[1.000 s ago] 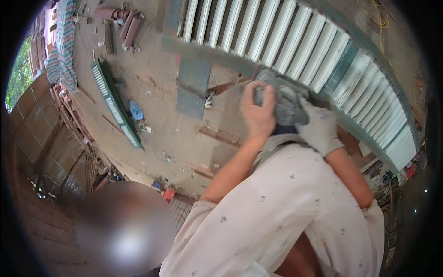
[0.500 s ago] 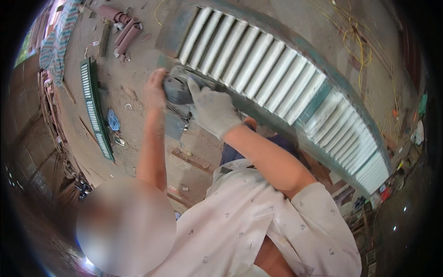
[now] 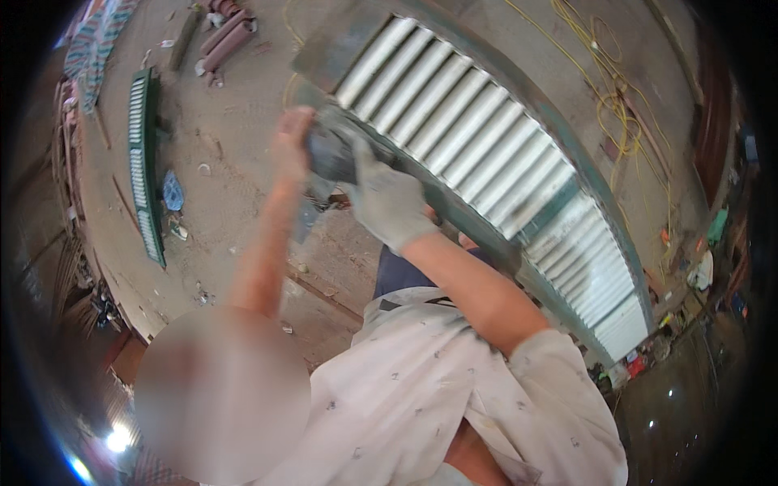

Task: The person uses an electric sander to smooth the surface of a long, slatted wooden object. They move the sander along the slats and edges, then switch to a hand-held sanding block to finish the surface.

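Observation:
A dark grey handheld power tool (image 3: pixel 334 152), blurred and sander-like in shape, sits against the near long edge of a green louvered frame (image 3: pixel 553 217) with whitish slats. My bare left hand (image 3: pixel 293 144) is closed on the tool's left side. From the right, my right hand (image 3: pixel 387 198) in a pale work glove grips it, index finger stretched along its top. The tool's underside and the spot where it meets the frame are hidden. The long, curved frame runs from upper middle to lower right.
Another green louvered frame (image 3: pixel 139 166) lies on the dusty floor at left, beside a blue crumpled bag (image 3: pixel 173 191). Reddish rolls (image 3: pixel 227 44) lie at upper left. Yellow cord (image 3: pixel 620 121) is tangled at upper right. Assorted clutter lines the right edge.
The view has shifted a little, so the floor items at left sit further left. The tool and both hands appear slightly further right, still at the frame's near edge.

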Available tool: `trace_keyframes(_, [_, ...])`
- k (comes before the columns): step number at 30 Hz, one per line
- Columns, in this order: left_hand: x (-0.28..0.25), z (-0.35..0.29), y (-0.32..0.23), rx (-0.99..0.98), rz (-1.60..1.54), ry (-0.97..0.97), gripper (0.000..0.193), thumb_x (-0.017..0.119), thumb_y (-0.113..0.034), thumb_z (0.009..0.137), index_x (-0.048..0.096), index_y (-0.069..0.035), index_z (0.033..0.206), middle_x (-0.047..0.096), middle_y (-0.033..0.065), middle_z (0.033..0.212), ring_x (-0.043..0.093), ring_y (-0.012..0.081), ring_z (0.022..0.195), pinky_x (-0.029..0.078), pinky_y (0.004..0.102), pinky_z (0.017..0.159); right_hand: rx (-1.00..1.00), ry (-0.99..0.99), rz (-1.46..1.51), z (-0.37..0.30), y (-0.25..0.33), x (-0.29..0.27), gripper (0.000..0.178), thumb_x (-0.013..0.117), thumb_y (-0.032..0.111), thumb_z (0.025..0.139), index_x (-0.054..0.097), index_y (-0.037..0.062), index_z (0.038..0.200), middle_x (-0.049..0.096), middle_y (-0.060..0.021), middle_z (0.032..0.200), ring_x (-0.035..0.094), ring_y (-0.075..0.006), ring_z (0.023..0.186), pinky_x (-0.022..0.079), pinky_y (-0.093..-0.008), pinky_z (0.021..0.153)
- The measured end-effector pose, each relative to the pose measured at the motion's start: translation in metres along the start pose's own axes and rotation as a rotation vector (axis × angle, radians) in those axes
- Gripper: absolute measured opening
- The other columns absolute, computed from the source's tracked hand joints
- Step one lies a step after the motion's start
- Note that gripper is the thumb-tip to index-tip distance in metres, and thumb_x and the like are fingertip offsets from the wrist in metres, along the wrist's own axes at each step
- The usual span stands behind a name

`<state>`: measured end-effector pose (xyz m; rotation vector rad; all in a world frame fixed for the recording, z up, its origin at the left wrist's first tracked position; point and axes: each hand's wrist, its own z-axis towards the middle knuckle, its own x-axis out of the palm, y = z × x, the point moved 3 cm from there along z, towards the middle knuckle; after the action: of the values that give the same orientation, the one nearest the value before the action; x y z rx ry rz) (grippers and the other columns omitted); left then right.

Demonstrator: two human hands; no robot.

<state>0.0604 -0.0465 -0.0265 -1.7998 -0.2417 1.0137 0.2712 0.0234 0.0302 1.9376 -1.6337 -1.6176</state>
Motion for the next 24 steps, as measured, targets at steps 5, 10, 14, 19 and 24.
trace_keyframes(5, [-0.031,0.059,0.009,-0.181,-0.220,0.063,0.038,0.061,-0.032,0.111,0.079,0.001,0.113,0.075,0.0054,0.107,0.068,0.0158,0.102,0.050,0.0307,0.097,-0.064,-0.083,-0.093,0.040,0.020,0.010,0.066,0.054,0.014,0.101,0.041,-0.0046,0.163,0.078,-0.0227,0.101,0.081,-0.0347,0.088,0.063,-0.0508,0.072])
trace_keyframes(10, [0.009,-0.003,0.010,-0.171,-0.297,0.041,0.040,0.060,-0.032,0.112,0.080,0.002,0.111,0.076,0.0055,0.107,0.066,0.0146,0.100,0.050,0.0303,0.095,-0.026,-0.078,-0.053,-0.024,-0.026,-0.002,0.064,0.058,0.017,0.101,0.044,-0.0009,0.161,0.078,-0.0210,0.101,0.081,-0.0343,0.087,0.063,-0.0504,0.070])
trace_keyframes(14, [0.077,-0.108,-0.047,0.017,-0.112,0.066,0.042,0.056,-0.034,0.115,0.078,0.001,0.107,0.075,0.0090,0.107,0.067,0.0194,0.099,0.051,0.0365,0.096,0.112,-0.016,0.011,-0.111,-0.086,-0.016,0.067,0.073,0.027,0.097,0.046,0.0050,0.154,0.079,-0.0217,0.099,0.079,-0.0402,0.093,0.062,-0.0527,0.079])
trace_keyframes(19, [0.167,-0.253,-0.118,-0.115,-0.041,0.187,0.035,0.055,-0.033,0.114,0.073,-0.002,0.113,0.072,0.0157,0.104,0.068,0.0266,0.097,0.053,0.0394,0.089,0.355,0.063,-0.134,-0.247,-0.167,-0.031,0.081,0.077,0.021,0.089,0.044,0.0138,0.163,0.080,-0.0197,0.099,0.078,-0.0417,0.093,0.061,-0.0525,0.081])
trace_keyframes(24, [0.215,-0.337,-0.142,-0.269,-0.119,0.423,0.035,0.059,-0.036,0.110,0.070,-0.003,0.116,0.073,0.0215,0.107,0.072,0.0408,0.103,0.055,0.0436,0.093,0.368,0.003,-0.223,-0.334,-0.225,-0.035,0.092,0.080,0.019,0.083,0.044,0.0190,0.167,0.080,-0.0183,0.099,0.078,-0.0391,0.094,0.060,-0.0512,0.083])
